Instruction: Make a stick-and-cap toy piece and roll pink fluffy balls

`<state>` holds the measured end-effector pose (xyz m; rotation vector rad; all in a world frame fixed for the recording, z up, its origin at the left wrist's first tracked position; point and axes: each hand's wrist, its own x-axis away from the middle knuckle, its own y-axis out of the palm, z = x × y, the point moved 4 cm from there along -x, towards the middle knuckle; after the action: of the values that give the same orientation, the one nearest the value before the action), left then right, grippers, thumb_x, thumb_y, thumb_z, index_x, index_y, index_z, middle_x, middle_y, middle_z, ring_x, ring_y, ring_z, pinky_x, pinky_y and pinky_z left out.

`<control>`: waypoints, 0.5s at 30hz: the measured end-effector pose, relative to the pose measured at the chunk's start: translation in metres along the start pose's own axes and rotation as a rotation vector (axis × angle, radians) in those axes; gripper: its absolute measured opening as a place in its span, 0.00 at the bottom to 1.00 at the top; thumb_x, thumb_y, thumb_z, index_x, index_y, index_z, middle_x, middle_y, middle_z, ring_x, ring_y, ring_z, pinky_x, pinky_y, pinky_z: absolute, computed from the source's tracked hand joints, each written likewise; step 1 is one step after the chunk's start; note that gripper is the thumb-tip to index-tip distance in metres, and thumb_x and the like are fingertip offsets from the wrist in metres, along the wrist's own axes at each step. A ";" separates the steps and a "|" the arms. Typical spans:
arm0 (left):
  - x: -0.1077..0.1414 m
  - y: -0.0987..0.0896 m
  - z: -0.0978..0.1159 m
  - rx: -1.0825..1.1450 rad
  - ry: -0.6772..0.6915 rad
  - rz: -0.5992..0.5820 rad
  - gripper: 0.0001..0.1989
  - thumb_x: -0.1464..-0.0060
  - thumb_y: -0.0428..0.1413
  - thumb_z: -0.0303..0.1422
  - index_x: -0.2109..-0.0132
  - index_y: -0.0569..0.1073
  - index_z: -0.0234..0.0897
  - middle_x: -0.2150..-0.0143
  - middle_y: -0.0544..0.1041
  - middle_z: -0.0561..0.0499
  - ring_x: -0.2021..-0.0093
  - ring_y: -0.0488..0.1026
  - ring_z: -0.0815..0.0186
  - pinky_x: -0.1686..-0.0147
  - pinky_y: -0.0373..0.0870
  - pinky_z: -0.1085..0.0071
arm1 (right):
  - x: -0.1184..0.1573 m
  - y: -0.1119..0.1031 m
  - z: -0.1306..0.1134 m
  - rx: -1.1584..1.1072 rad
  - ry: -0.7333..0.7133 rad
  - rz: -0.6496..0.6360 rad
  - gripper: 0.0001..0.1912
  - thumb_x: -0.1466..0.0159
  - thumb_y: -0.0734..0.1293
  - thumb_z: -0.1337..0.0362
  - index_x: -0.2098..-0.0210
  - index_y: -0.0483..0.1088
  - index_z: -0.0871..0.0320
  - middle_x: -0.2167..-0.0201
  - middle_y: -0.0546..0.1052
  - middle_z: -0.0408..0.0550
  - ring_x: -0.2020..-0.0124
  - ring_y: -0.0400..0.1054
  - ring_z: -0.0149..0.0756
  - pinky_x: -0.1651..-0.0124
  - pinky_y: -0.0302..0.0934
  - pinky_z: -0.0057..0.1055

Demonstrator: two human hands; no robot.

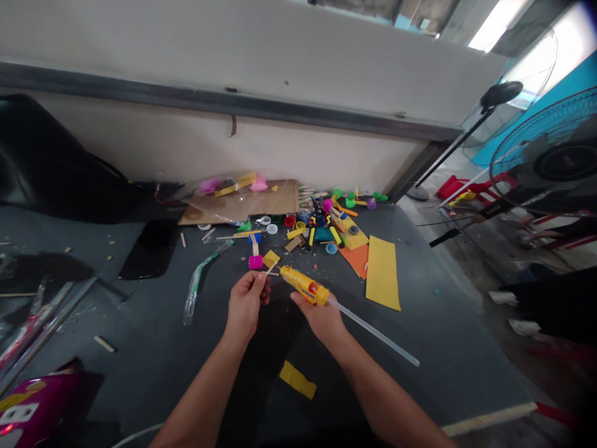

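Pinching slim pale stick [272, 268]: left hand [245, 301]. Gripping yellow glue gun [301, 284], translucent rod [375, 330] jutting behind: right hand [325, 317].

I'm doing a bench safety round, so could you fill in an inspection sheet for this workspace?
Surface: dark grey table, with a yellow strip lying between the forearms.
Work things: yellow glue gun, long translucent stick out of its back; thin pale stick near its nozzle.
Clutter: cardboard, yellow sheet, black phone.
Hands: left hand pinches the thin pale stick; right hand grips the glue gun.
Cables: pale cord at the bottom edge; none seen on the glue gun.
Surroundings: wall behind, fan to the right.
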<state>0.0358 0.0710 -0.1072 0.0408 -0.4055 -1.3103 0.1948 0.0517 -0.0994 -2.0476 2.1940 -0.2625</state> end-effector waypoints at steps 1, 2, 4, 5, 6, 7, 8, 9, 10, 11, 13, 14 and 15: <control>0.000 0.000 0.000 0.002 0.000 0.000 0.10 0.52 0.57 0.36 0.74 0.69 0.34 0.81 0.65 0.57 0.82 0.59 0.75 0.84 0.55 0.80 | 0.000 0.000 0.001 -0.001 0.005 0.003 0.14 0.47 0.69 0.55 0.67 0.71 0.59 0.70 0.78 0.49 0.69 0.72 0.38 0.67 0.67 0.30; 0.000 0.000 0.000 0.004 -0.001 0.000 0.10 0.52 0.57 0.36 0.74 0.69 0.34 0.81 0.65 0.57 0.82 0.59 0.75 0.84 0.55 0.80 | 0.001 0.001 0.002 -0.003 0.015 0.004 0.15 0.47 0.69 0.55 0.67 0.71 0.60 0.70 0.77 0.49 0.69 0.72 0.38 0.68 0.67 0.29; 0.000 -0.001 -0.001 0.004 -0.002 -0.003 0.10 0.52 0.57 0.36 0.74 0.69 0.34 0.81 0.65 0.57 0.82 0.59 0.75 0.84 0.55 0.80 | 0.002 0.002 0.004 -0.013 0.042 -0.004 0.16 0.48 0.69 0.55 0.66 0.71 0.60 0.71 0.77 0.48 0.70 0.72 0.37 0.69 0.67 0.29; 0.000 -0.001 -0.001 0.003 -0.002 -0.004 0.10 0.52 0.57 0.36 0.74 0.69 0.34 0.81 0.65 0.57 0.82 0.59 0.75 0.84 0.55 0.79 | 0.002 0.003 0.004 -0.019 0.054 -0.010 0.16 0.48 0.69 0.55 0.66 0.71 0.60 0.71 0.77 0.48 0.71 0.71 0.37 0.69 0.67 0.29; 0.000 -0.001 -0.001 0.003 -0.002 -0.006 0.10 0.52 0.57 0.37 0.74 0.69 0.34 0.81 0.65 0.57 0.82 0.59 0.75 0.84 0.55 0.79 | 0.003 0.004 0.005 -0.026 0.062 -0.015 0.16 0.48 0.69 0.55 0.66 0.71 0.60 0.72 0.77 0.47 0.72 0.71 0.36 0.69 0.67 0.29; 0.000 -0.001 -0.001 0.003 -0.002 -0.007 0.10 0.52 0.57 0.37 0.74 0.69 0.34 0.81 0.65 0.57 0.82 0.59 0.75 0.84 0.55 0.79 | 0.003 0.005 0.005 -0.035 0.065 -0.018 0.16 0.48 0.69 0.55 0.66 0.71 0.60 0.72 0.77 0.47 0.73 0.71 0.36 0.69 0.67 0.29; 0.000 -0.001 -0.001 0.004 -0.001 -0.005 0.10 0.52 0.56 0.36 0.74 0.69 0.34 0.81 0.65 0.57 0.82 0.59 0.75 0.84 0.55 0.79 | 0.004 0.006 0.005 -0.047 0.064 -0.021 0.15 0.48 0.69 0.55 0.67 0.71 0.59 0.72 0.77 0.46 0.73 0.71 0.35 0.69 0.67 0.29; 0.000 -0.001 -0.001 0.006 0.000 -0.004 0.10 0.52 0.56 0.36 0.74 0.69 0.34 0.81 0.65 0.57 0.82 0.59 0.75 0.84 0.55 0.79 | 0.004 0.007 0.004 -0.060 0.062 -0.022 0.14 0.48 0.70 0.56 0.67 0.71 0.59 0.72 0.77 0.46 0.73 0.71 0.35 0.69 0.67 0.29; 0.000 -0.001 -0.001 0.008 0.002 -0.002 0.10 0.52 0.56 0.36 0.74 0.69 0.35 0.81 0.65 0.57 0.82 0.59 0.75 0.84 0.55 0.79 | 0.005 0.008 0.004 -0.071 0.060 -0.025 0.14 0.48 0.70 0.56 0.67 0.71 0.59 0.72 0.77 0.45 0.72 0.71 0.36 0.69 0.67 0.29; 0.000 0.000 0.000 0.008 0.004 -0.001 0.10 0.52 0.56 0.36 0.74 0.69 0.35 0.81 0.65 0.57 0.82 0.59 0.75 0.83 0.55 0.79 | 0.005 0.009 0.003 -0.080 0.059 -0.031 0.13 0.48 0.70 0.57 0.67 0.71 0.59 0.72 0.77 0.46 0.71 0.71 0.36 0.68 0.67 0.29; 0.000 0.000 0.001 0.005 0.010 -0.003 0.10 0.51 0.56 0.36 0.74 0.68 0.35 0.81 0.65 0.57 0.82 0.59 0.75 0.83 0.56 0.79 | 0.006 0.011 0.002 -0.097 0.058 -0.053 0.13 0.48 0.70 0.57 0.66 0.71 0.58 0.71 0.77 0.46 0.70 0.72 0.36 0.67 0.68 0.29; 0.000 0.000 0.001 0.004 0.013 -0.005 0.10 0.51 0.56 0.36 0.74 0.69 0.34 0.81 0.65 0.57 0.82 0.59 0.75 0.83 0.56 0.79 | 0.007 0.011 0.001 -0.102 0.060 -0.063 0.14 0.48 0.69 0.57 0.66 0.71 0.59 0.70 0.77 0.46 0.70 0.72 0.36 0.66 0.68 0.29; 0.000 0.000 0.001 0.003 0.016 -0.006 0.10 0.51 0.56 0.36 0.74 0.69 0.34 0.81 0.65 0.57 0.82 0.59 0.75 0.83 0.56 0.79 | 0.007 0.011 0.001 -0.105 0.063 -0.070 0.14 0.48 0.69 0.57 0.65 0.71 0.59 0.70 0.77 0.46 0.70 0.72 0.35 0.66 0.68 0.29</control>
<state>0.0353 0.0716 -0.1060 0.0554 -0.3941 -1.3148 0.1833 0.0454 -0.1027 -2.2039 2.2194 -0.2273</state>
